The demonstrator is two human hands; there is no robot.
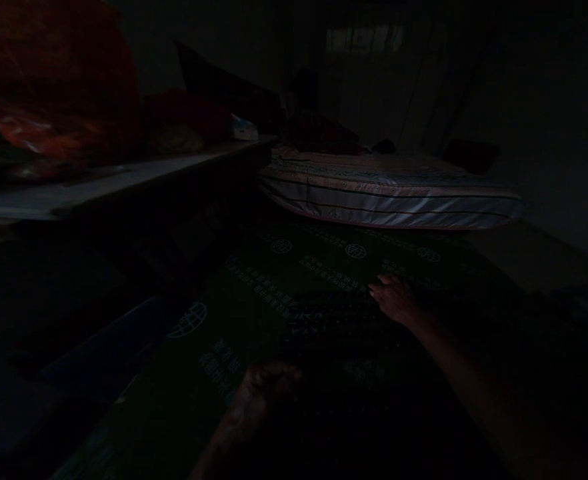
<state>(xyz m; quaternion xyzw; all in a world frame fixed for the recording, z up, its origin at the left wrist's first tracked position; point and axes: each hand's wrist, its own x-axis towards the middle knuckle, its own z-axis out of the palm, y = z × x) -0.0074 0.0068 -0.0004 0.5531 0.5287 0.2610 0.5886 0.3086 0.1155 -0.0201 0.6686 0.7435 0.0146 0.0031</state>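
"What's seen around?"
"A mattress (389, 197) is set by the green board's (164, 393) far edge; dark strips (344, 323) are laid mid-board."
"Gripped?"
"Left hand (273, 382): can't be told, hidden by dark. Right hand (395, 300): opened."

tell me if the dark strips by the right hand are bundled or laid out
Laid out: dark strips run in roughly parallel rows across the green board; too dark to tell if joined.
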